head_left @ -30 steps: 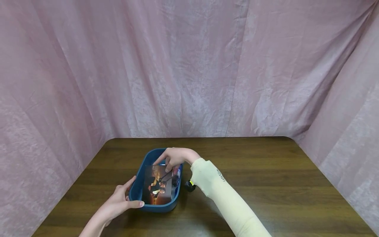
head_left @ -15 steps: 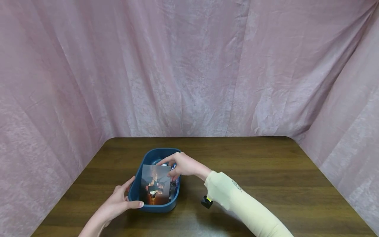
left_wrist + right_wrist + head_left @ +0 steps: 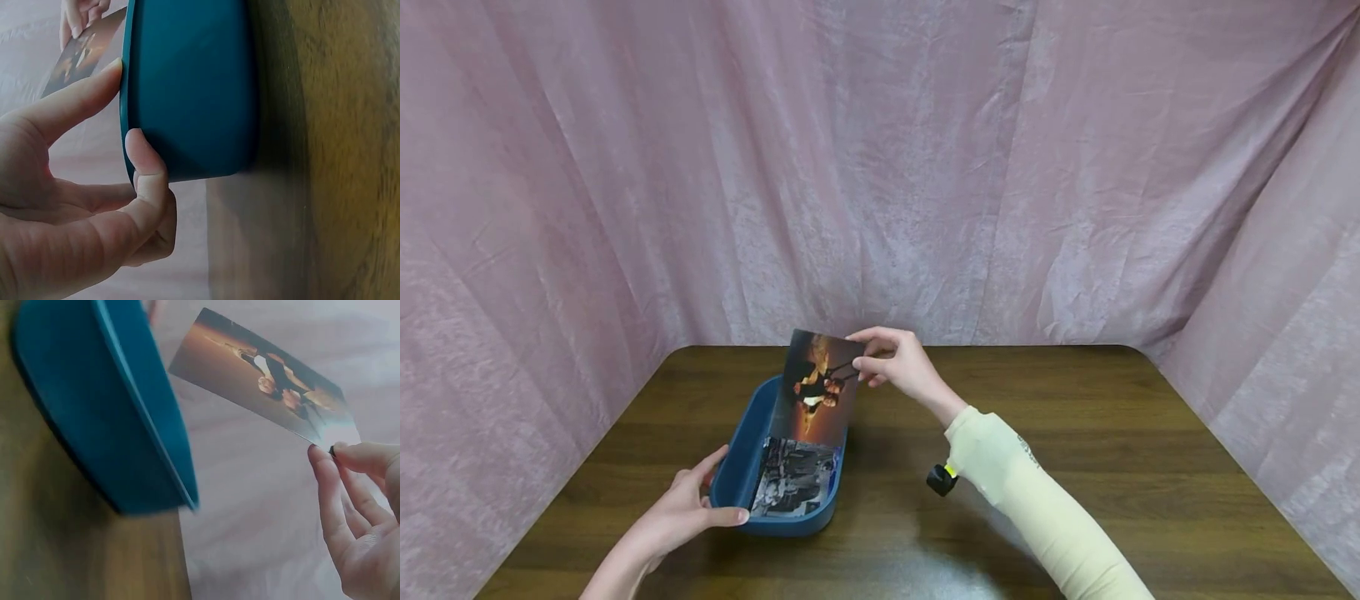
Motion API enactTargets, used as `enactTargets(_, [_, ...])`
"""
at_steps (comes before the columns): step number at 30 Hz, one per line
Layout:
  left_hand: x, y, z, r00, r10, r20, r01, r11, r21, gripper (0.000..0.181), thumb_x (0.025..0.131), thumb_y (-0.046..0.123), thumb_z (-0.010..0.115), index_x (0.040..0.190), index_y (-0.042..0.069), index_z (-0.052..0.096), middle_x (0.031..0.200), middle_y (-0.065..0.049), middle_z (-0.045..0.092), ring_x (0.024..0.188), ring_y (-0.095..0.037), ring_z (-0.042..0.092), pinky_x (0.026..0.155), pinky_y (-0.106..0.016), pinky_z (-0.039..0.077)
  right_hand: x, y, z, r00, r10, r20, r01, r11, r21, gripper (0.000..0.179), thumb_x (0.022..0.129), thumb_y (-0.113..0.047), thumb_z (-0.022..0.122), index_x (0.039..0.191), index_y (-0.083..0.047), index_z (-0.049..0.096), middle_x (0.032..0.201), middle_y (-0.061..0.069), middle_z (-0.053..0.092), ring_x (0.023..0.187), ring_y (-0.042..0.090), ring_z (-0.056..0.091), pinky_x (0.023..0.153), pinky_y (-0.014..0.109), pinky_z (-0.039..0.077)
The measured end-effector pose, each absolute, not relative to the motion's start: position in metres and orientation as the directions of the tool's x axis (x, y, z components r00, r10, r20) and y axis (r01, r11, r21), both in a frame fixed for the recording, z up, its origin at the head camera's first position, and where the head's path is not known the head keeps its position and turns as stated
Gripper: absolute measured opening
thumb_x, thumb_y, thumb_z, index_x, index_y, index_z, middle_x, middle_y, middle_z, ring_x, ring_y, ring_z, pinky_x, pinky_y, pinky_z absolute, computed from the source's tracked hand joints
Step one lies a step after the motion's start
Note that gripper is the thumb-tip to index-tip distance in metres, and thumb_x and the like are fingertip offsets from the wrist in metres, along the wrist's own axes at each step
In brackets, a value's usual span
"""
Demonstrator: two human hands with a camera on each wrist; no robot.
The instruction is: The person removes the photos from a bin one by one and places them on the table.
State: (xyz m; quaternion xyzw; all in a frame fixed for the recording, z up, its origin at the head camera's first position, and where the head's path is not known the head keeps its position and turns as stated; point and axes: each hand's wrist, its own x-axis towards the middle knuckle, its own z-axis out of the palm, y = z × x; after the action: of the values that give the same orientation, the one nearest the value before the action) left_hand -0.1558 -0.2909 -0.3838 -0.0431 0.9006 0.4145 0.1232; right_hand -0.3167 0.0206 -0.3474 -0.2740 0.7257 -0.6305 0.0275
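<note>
Gripping the near-left rim of the blue rounded bin (image 3: 795, 527), my left hand (image 3: 681, 504) sits at its 8 o'clock; a black-and-white photo print (image 3: 793, 479) lies inside. Farther off, my right hand (image 3: 904, 364) pinches the glossy colour photo print (image 3: 816, 392) by its 2 o'clock corner. That print hangs over the bin's far end, between 8 and 9 o'clock from this nearer hand, long axis running just past 12 to just past 6. Half a second ago it was down inside; now it's raised, exposing the monochrome one.
</note>
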Motion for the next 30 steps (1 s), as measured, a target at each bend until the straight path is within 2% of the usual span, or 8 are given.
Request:
enactTargets(4, [-0.155,-0.292,-0.384,-0.966,0.029,-0.255,-0.174,0.657,0.734,0.101,0.081,0.022,0.081,0.156,0.0,0.016,0.132,-0.033,0.03,0.105,-0.032,0.054,0.085,-0.044,0.051,-0.337,0.046,-0.349,-0.89,-0.33,0.315,-0.359,0.08,-0.93,0.035,0.092,-0.012,0.069,0.126,-0.014,0.067,0.085,0.002,0.067,0.079,0.027,0.071,0.065,0.034,0.058])
enactTargets(8, [-0.155,-0.292,-0.384,-0.964,0.036,-0.264,-0.177,0.655,0.735,0.102,0.081,0.022,0.081,0.156,0.002,0.015,0.124,-0.029,0.031,0.098,-0.027,0.051,0.081,-0.04,0.049,-0.359,0.071,-0.361,-0.916,-0.244,0.32,-0.358,0.13,-0.925,0.034,0.093,-0.013,0.068,0.127,-0.015,0.066,0.09,0.002,0.067,0.076,0.018,0.069,0.063,0.029,0.056])
enactTargets(11, [-0.154,-0.293,-0.383,-0.96,0.041,-0.277,-0.187,0.642,0.743,0.102,0.08,0.021,0.081,0.155,0.004,0.014,0.117,-0.023,0.032,0.094,-0.024,0.05,0.078,-0.036,0.046,-0.374,0.088,-0.374,-0.932,-0.192,0.307,-0.339,0.171,-0.925,0.035,0.093,-0.011,0.067,0.128,-0.013,0.065,0.091,0.005,0.066,0.076,0.019,0.068,0.061,0.027,0.053])
enactTargets(15, [-0.15,-0.299,-0.381,-0.955,0.059,-0.291,-0.192,0.627,0.755,0.102,0.081,0.021,0.081,0.155,0.003,0.013,0.114,-0.021,0.034,0.091,-0.022,0.053,0.077,-0.034,0.045,-0.393,0.1,-0.395,-0.949,-0.163,0.271,-0.302,0.213,-0.929,0.036,0.094,-0.01,0.065,0.13,-0.011,0.064,0.091,0.008,0.064,0.077,0.024,0.068,0.06,0.025,0.051])
enactTargets(19, [-0.148,-0.304,-0.379,-0.952,0.067,-0.297,-0.19,0.632,0.751,0.101,0.08,0.021,0.081,0.154,0.002,0.014,0.113,-0.021,0.038,0.092,-0.022,0.053,0.076,-0.034,0.046,-0.408,0.096,-0.417,-0.954,-0.194,0.23,-0.274,0.242,-0.931,0.036,0.095,-0.008,0.064,0.131,-0.009,0.063,0.091,0.011,0.064,0.082,0.034,0.067,0.065,0.036,0.054])
enactTargets(22, [-0.148,-0.306,-0.38,-0.95,0.075,-0.304,-0.191,0.63,0.753,0.101,0.081,0.02,0.081,0.153,0.0,0.013,0.11,-0.019,0.035,0.091,-0.022,0.051,0.075,-0.034,0.045,-0.414,0.088,-0.431,-0.951,-0.236,0.197,-0.26,0.276,-0.925,0.035,0.095,-0.006,0.063,0.129,-0.008,0.064,0.09,0.016,0.064,0.083,0.039,0.066,0.067,0.044,0.054])
enactTargets(27, [-0.15,-0.303,-0.382,-0.949,0.077,-0.306,-0.192,0.63,0.752,0.102,0.081,0.021,0.081,0.154,0.0,0.013,0.108,-0.017,0.03,0.088,-0.021,0.05,0.075,-0.035,0.043,-0.418,0.08,-0.451,-0.964,-0.208,0.167,-0.243,0.423,-0.873,0.031,0.092,-0.007,0.068,0.122,-0.012,0.069,0.089,0.014,0.066,0.073,0.028,0.066,0.059,0.035,0.051])
enactTargets(30, [-0.152,-0.301,-0.381,-0.948,0.076,-0.308,-0.193,0.634,0.749,0.101,0.08,0.021,0.081,0.153,0.001,0.014,0.11,-0.019,0.031,0.091,-0.022,0.054,0.077,-0.036,0.044,-0.419,0.079,-0.462,-0.973,-0.162,0.167,-0.228,0.529,-0.817,0.029,0.089,-0.009,0.071,0.117,-0.015,0.071,0.09,0.009,0.067,0.072,0.021,0.063,0.063,0.032,0.048])
